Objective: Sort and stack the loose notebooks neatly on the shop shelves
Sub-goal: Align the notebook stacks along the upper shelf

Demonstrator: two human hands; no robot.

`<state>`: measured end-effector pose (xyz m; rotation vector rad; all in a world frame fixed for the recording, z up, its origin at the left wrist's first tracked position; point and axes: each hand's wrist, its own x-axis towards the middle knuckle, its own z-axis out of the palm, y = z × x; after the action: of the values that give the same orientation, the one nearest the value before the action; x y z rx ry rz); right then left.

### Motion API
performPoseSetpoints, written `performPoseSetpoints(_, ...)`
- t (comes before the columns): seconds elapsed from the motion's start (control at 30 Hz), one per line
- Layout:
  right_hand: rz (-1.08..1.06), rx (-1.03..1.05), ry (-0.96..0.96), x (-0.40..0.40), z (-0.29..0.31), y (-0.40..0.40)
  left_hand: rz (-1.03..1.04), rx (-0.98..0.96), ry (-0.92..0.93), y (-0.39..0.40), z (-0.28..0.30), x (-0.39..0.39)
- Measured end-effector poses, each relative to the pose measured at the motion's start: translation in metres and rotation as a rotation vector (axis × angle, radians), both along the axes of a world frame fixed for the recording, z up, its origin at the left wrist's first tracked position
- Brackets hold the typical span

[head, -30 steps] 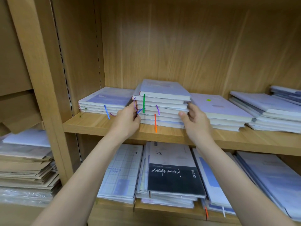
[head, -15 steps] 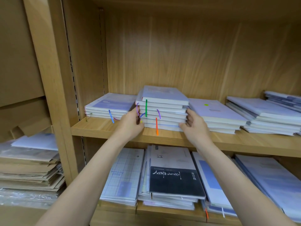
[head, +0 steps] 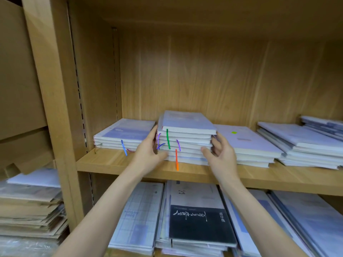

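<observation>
A stack of pale notebooks [head: 186, 143] with green, purple and orange ribbon markers sits mid-shelf on the wooden upper shelf [head: 115, 164]. My left hand [head: 148, 153] holds its left front corner, fingers along the side and thumb at the lower front edge. My right hand [head: 220, 154] holds the right front corner, with curled fingers on the side and the thumb against the front. The top notebook lies slightly askew to the right.
A lower pile [head: 124, 134] lies left of the stack, with more piles to the right [head: 248, 145] and far right [head: 304, 143]. The shelf below holds flat notebooks, one with a black cover [head: 198, 223]. Brown paper stock [head: 29, 210] fills the left bay.
Both hands have stayed at the stack's two sides. The stack looks pushed slightly deeper onto the shelf, and my right fingers curl more round its corner.
</observation>
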<state>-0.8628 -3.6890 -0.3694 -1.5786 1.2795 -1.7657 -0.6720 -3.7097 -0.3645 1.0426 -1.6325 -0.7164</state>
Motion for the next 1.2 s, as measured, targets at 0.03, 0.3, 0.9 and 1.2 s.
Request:
performPoseSetpoints(0.03,-0.01,-0.021,-0.011,0.0,-0.002,0.001,0.003,0.005,0.001,-0.002,-0.001,0.0)
performPoseSetpoints(0.3,0.013,-0.113,-0.091,0.002,-0.004,0.013,-0.051,0.026,0.128,0.005,0.002,0.001)
performPoseSetpoints(0.9,-0.066,-0.027,0.038,0.01,0.014,0.001,-0.123,0.05,0.138,-0.003,0.004,0.001)
performPoseSetpoints(1.2,-0.051,-0.019,0.069,0.004,0.01,-0.004,-0.086,-0.073,0.215,-0.005,0.012,-0.013)
